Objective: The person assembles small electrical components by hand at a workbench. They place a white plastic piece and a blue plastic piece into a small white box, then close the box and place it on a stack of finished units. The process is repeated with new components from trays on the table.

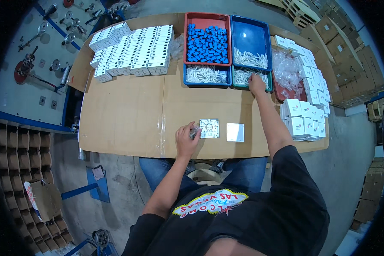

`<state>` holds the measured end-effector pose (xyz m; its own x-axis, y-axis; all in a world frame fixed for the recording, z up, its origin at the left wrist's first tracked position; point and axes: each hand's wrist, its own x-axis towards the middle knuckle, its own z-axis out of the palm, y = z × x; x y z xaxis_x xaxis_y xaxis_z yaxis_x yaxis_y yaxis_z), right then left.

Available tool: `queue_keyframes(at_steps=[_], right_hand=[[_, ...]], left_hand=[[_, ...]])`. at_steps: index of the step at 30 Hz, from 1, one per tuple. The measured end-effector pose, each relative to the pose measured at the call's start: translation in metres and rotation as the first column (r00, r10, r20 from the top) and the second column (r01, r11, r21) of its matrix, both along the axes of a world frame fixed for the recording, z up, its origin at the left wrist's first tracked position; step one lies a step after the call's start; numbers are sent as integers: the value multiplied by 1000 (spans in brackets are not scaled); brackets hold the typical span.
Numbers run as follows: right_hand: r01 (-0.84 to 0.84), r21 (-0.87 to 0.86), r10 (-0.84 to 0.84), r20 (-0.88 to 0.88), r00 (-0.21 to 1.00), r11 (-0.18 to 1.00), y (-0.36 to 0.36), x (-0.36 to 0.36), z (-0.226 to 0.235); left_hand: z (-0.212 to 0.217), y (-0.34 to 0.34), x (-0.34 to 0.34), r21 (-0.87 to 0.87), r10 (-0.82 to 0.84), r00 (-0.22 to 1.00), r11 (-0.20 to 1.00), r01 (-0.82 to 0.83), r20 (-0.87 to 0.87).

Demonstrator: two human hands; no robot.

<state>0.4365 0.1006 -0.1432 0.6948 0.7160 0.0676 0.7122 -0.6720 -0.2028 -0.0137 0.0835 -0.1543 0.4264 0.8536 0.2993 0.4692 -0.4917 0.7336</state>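
My left hand (pixel 186 140) rests near the front of the cardboard-covered table, its fingers closed on a small clear plastic bag (pixel 194 132). Just to the right of it lies a white square wall plate (pixel 209 128) with its inner mechanism showing. Farther right, a plain white square cover plate (pixel 235 132) lies flat. My right arm stretches forward, and my right hand (pixel 257 84) dips its bent fingers into a green tray (pixel 239 87) of small white packets (pixel 242 76). The fingertips are partly hidden there, so what they pinch cannot be made out.
Behind stand a red tray (pixel 186 42) of blue parts and blue trays (pixel 267 30) with white packets. White switch modules (pixel 136 51) are stacked at far left. Small white boxes (pixel 301 123) line the right side, beside a red tray (pixel 279 96) of clear bags (pixel 286 70).
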Motion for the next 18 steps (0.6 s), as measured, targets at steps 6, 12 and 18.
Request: queue_keyframes(at_steps=[6,12,18], right_hand=[[-107,62,109,-25,994,992,-8,10,-3],[-84,284,138,-176,975,955,-20,12,-3],[-229,385,172,175,969,894,-26,35,-18]], left_hand=[[0,1,0,27,4,1000,1000,-3,-14],[6,-1,-1,16,20,1000,1000,-20,-17],[7,-3,2,24,8,1000,1000,-8,0]])
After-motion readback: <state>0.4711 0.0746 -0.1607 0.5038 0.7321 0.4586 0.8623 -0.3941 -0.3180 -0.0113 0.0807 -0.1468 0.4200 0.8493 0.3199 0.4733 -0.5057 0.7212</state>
